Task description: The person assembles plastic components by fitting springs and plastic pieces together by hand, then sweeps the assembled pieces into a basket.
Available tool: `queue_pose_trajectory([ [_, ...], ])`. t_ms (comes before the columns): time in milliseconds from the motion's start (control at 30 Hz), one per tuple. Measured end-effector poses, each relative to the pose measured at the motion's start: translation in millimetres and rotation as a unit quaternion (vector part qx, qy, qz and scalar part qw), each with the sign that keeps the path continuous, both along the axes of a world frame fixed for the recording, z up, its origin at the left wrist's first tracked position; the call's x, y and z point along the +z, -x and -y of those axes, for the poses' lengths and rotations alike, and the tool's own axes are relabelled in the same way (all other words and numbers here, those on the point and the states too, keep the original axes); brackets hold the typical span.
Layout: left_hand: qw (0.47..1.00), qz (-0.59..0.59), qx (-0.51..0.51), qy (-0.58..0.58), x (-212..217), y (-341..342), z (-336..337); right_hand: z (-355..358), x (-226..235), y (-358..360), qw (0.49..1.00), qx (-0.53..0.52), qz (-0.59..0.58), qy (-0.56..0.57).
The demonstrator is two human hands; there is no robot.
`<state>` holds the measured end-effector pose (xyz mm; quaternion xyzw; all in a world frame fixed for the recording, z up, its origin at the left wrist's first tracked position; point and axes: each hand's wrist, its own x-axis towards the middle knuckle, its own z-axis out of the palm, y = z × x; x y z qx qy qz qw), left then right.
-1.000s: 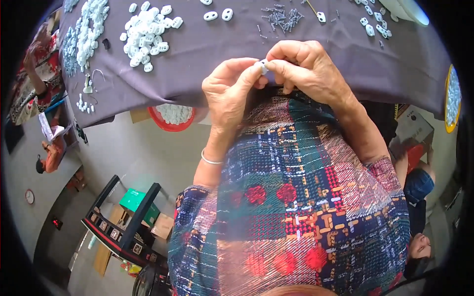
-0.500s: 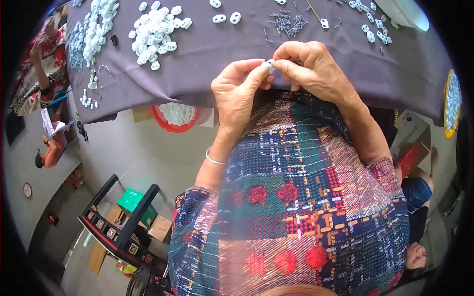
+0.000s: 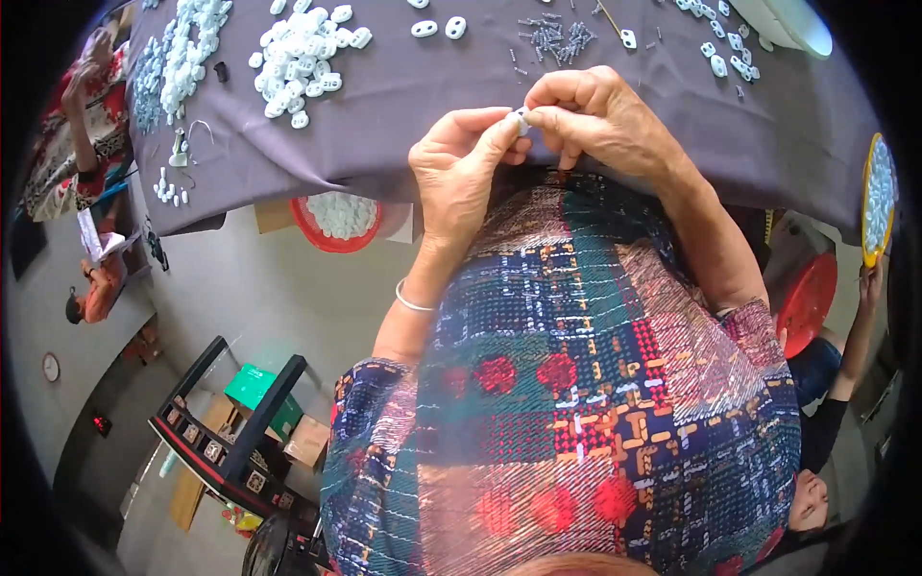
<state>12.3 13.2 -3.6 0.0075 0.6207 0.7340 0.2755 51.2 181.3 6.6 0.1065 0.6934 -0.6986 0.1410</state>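
Note:
My left hand (image 3: 459, 168) pinches a small white plastic piece (image 3: 521, 123) between thumb and fingers, just above the table's front edge. The fingertips of my right hand (image 3: 603, 117) are closed against the same piece from the right; whether they also hold a tiny part is hidden. Beyond my hands lies a scatter of small grey screws or springs (image 3: 559, 43). A few white oval two-holed pieces (image 3: 455, 27) lie apart, and a large heap of similar pieces (image 3: 300, 65) sits to the left.
The dark cloth-covered table (image 3: 384, 91) also bears further white piles (image 3: 187, 58) at far left, a thin rod with a white piece (image 3: 629, 39), and a white bowl (image 3: 805, 27). A red basin (image 3: 336, 223) stands below the edge. At right, another person holds a yellow-rimmed tray (image 3: 877, 202) and a red basin (image 3: 807, 305).
My hands stay pinched together at the white piece, with only slight finger shifts. The person at right has raised an arm to the yellow-rimmed tray, and a red basin now shows there.

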Motion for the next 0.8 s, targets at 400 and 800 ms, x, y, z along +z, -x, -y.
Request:
queue_pose_trajectory([
  [400,0.999,0.033,0.012,-0.027,1,3,0,7,-2,-5,0.999,-0.04,-0.007,-0.017],
  [800,0.999,0.034,0.005,-0.022,-1,-1,2,8,-12,-5,0.966,-0.028,-0.176,-0.187],
])
